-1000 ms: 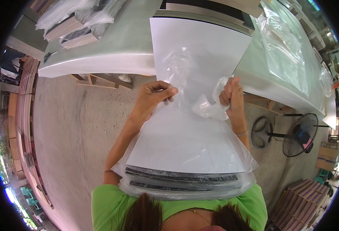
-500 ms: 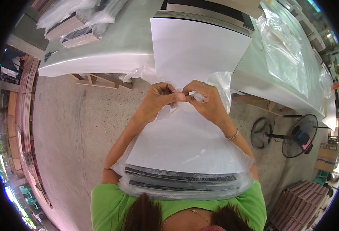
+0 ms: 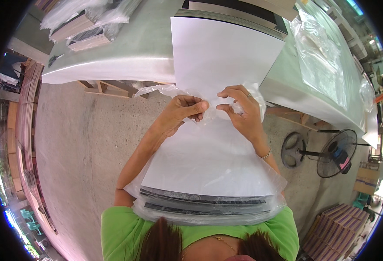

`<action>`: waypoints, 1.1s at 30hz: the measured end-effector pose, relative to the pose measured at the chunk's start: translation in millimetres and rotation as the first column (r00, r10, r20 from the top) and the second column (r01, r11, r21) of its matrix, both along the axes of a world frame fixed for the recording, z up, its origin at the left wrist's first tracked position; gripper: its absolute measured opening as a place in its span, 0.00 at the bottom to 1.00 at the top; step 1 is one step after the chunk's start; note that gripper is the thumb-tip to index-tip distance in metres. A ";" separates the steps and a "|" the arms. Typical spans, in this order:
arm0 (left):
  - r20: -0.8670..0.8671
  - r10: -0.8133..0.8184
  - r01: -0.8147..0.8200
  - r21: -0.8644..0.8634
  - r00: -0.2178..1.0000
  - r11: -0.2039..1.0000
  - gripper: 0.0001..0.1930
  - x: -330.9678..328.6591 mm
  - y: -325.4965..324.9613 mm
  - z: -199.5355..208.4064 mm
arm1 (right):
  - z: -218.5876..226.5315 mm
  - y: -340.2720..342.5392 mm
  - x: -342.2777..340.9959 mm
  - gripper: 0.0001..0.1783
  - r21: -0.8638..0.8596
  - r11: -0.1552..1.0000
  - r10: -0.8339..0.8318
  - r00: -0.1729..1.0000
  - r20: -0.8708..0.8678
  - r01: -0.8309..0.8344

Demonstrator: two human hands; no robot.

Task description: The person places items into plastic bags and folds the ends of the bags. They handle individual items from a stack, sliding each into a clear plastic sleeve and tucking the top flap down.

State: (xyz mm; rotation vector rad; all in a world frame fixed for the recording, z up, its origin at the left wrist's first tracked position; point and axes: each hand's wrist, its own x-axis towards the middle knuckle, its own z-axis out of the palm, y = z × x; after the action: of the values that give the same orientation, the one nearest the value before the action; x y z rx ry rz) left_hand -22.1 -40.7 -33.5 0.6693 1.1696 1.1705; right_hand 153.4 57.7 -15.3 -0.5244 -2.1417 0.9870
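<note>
A clear plastic bag (image 3: 279, 183) covers a stack of flat boards with dark edges (image 3: 202, 198) close against my body, with a white sheet (image 3: 208, 165) on top. Above the far end of this bag, my left hand (image 3: 180, 112) is closed, pinching the gathered plastic between thumb and fingers. My right hand (image 3: 246, 114) is just to its right, thumb and forefinger apart with a gap between them. Loose plastic lies around and behind the right fingers. Beyond both hands, another white sheet (image 3: 226, 52) hangs toward me from a stack of boards (image 3: 239, 21) on the table.
The table (image 3: 143, 56) has a pale plastic cover. Wrapped packs (image 3: 89, 37) are at its far left, near scissors (image 3: 54, 60); clear plastic sheeting (image 3: 317, 65) lies on the right. A standing fan (image 3: 337, 153) and stacked striped-edged panels (image 3: 337, 230) are on the right floor.
My right thumb and forefinger have parted and moved right, away from my left hand. They were pinched together at the plastic before. The left hand still pinches it.
</note>
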 end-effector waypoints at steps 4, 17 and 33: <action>0.092 -0.050 0.047 0.037 0.995 0.998 0.17 8.0 1.6 10.2 | 8.4 7.0 2.0 0.18 0.276 0.958 0.057 0.994 0.095 -0.081; -0.101 -0.006 0.006 0.002 0.995 1.000 0.19 8.3 -1.7 8.0 | 7.0 8.7 5.1 0.26 0.438 0.888 0.092 0.988 0.124 -0.138; 0.029 0.000 0.001 -0.054 1.000 0.999 0.19 10.7 -2.6 6.9 | -24.8 13.9 -7.1 0.23 0.605 0.794 0.204 0.966 -0.159 -0.068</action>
State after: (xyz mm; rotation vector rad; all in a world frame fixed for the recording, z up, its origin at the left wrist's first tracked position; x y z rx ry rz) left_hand -11.4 -43.3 -26.6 0.6100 1.1729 1.1404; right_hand 146.3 71.6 -40.1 0.0532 -2.1546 0.3635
